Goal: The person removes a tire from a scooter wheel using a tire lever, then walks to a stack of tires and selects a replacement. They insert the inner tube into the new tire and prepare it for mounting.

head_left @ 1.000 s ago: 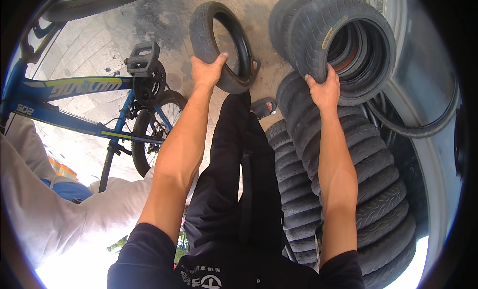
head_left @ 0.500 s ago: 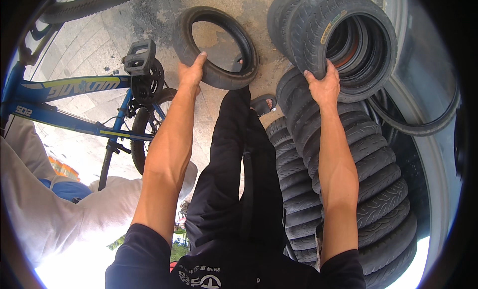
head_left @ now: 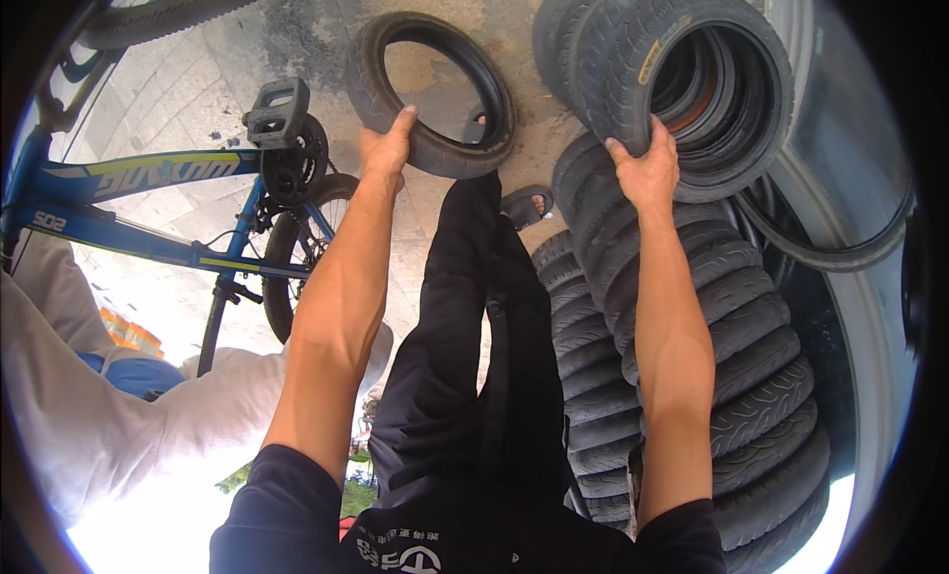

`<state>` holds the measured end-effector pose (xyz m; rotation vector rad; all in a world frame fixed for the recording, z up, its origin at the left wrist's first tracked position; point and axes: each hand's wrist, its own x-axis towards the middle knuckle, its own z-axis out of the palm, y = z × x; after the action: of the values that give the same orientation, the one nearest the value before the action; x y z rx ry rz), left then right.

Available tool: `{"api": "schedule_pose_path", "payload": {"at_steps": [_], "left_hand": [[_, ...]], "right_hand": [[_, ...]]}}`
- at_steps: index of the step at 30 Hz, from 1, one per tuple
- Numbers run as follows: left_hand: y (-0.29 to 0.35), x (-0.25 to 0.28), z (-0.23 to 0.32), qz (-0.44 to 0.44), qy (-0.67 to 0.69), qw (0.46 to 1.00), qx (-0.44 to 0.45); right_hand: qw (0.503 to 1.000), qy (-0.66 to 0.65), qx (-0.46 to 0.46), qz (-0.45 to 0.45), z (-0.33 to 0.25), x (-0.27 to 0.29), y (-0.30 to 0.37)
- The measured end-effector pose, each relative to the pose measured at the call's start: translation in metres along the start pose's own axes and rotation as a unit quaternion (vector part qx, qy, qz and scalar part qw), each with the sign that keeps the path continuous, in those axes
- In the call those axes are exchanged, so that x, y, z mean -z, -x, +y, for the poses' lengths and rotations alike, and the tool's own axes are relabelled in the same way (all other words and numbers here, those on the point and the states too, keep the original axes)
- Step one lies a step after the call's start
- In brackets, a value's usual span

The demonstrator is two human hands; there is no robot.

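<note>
A small black tyre (head_left: pixel 455 159) hangs tilted in front of my legs, its near rim gripped by my left hand (head_left: pixel 388 147), thumb on the sidewall. My right hand (head_left: pixel 647 169) closes round the near edge of another black tyre (head_left: pixel 618 99), thumb outside and fingers inside the hole. That tyre lies at the end of a row of tyres at the upper right and bears a small yellowish label. Through its opening more tyre rims show, one with a reddish band.
Long stacks of treaded tyres (head_left: pixel 751 376) run along my right side, beside a grey-blue panel (head_left: pixel 860 129). A thin tyre (head_left: pixel 840 258) leans there. At left stands a blue bicycle (head_left: pixel 148 243) with a black pedal (head_left: pixel 277 114). Another person's light-trousered leg (head_left: pixel 198 406) is close on my left.
Almost nothing differs. The view has shifted very slightly, and both hands keep their hold on the same two tyres.
</note>
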<state>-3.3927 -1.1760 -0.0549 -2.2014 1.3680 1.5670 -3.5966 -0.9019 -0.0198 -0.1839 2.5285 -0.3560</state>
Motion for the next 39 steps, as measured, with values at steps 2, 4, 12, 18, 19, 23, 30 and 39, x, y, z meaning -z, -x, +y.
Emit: {"api": "schedule_pose_path", "payload": {"at_steps": [2,4,12,18,19,23,30,39], "left_hand": [[-0.003,0.002,-0.003,-0.004,0.003,1.000,0.010],[-0.005,0.003,-0.005,-0.009,0.007,1.000,0.013],[-0.001,-0.005,0.021,-0.107,0.097,0.988,0.047],[-0.011,-0.023,0.055,-0.096,0.075,0.992,0.045],[-0.012,-0.024,0.058,-0.094,0.078,0.991,0.046],[-0.013,-0.031,0.060,-0.068,0.083,0.993,0.039],[0.000,-0.053,0.048,-0.010,0.060,0.997,0.041],[0.050,-0.086,0.054,0.009,-0.070,0.997,-0.015]], "right_hand": [[1.000,-0.001,-0.002,-0.001,0.000,0.000,0.000],[1.000,-0.002,-0.001,0.000,0.000,0.000,0.000],[1.000,-0.013,0.000,0.011,0.001,0.000,0.000],[1.000,-0.014,0.005,0.007,0.003,0.000,-0.001],[1.000,-0.016,0.008,0.009,0.003,0.000,-0.001],[1.000,-0.017,0.014,0.011,0.001,0.000,0.000],[1.000,-0.012,0.003,0.006,0.000,0.002,0.000],[1.000,-0.020,0.010,0.011,-0.004,0.003,0.003]]}}
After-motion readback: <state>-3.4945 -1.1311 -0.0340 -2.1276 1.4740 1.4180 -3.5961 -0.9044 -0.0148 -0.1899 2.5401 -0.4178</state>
